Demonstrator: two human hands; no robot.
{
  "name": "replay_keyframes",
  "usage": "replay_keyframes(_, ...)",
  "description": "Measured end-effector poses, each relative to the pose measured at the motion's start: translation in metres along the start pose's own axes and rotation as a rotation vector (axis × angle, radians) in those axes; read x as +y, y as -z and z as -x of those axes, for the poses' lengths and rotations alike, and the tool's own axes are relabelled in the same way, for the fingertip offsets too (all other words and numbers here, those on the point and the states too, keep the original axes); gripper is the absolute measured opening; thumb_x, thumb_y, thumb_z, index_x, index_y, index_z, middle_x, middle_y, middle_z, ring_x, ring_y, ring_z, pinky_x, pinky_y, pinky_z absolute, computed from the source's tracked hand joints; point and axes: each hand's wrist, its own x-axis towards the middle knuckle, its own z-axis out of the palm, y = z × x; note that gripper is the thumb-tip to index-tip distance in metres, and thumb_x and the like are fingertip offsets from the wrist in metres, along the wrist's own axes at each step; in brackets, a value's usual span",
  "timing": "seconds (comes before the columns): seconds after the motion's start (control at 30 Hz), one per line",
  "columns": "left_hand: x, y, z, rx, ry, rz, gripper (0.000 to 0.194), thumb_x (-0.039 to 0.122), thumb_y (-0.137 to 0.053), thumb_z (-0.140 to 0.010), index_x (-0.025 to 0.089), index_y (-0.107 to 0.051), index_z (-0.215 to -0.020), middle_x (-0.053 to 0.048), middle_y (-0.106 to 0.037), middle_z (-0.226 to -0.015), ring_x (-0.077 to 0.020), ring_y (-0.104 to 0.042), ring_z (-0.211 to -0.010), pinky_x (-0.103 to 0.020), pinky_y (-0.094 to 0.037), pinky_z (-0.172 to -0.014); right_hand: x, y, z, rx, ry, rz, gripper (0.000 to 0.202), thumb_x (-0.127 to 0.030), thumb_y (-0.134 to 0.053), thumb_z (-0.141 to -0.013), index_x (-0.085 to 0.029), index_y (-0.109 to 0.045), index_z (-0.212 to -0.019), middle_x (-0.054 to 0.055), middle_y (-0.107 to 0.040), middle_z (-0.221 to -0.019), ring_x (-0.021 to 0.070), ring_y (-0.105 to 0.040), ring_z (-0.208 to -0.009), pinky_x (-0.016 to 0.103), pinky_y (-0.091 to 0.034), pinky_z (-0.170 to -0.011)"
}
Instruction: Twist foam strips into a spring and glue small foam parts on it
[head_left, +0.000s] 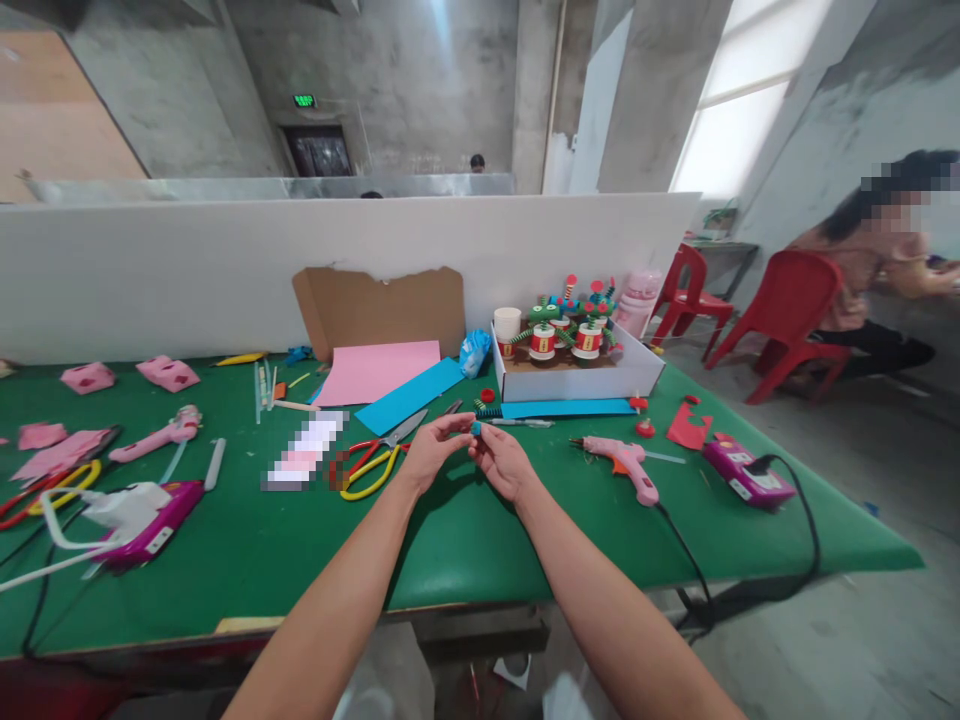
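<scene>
Between my two hands, over the middle of the green table [465, 560], is a small blue piece [476, 428]. My right hand [501, 458] pinches it with its fingertips. The fingers of my left hand [439, 448] reach to the piece from the left, curved, with a gap between thumb and fingers; whether they grip it cannot be made out. Scissors with red and yellow handles [371, 470] lie just left of my left hand. Behind the hands are a blue paper strip [411, 395] and a pen [517, 422].
A white box [577, 384] holds several cup figures. To the right lie a pink glue gun [626, 462] and a purple power strip [746, 475], with black cords. Another purple strip [154, 530] is at left. A person [855, 260] sits far right.
</scene>
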Motion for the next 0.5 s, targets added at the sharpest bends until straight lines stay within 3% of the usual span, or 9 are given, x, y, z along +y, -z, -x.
replay_keyframes(0.5,0.0026,0.0066,-0.0014,-0.028,-0.165,-0.345,0.020,0.029,-0.073,-0.066,0.019,-0.074,-0.084,-0.006,-0.069,-0.090,-0.0196,-0.061,-0.087,-0.030,-0.048,-0.080,-0.0009,-0.0027,0.0037,-0.044,-0.084,0.039,0.026,-0.036,-0.081,-0.063,-0.015,-0.068,-0.072,-0.002,-0.064,-0.060,0.0070,-0.058,-0.055,0.018,-0.053,-0.060)
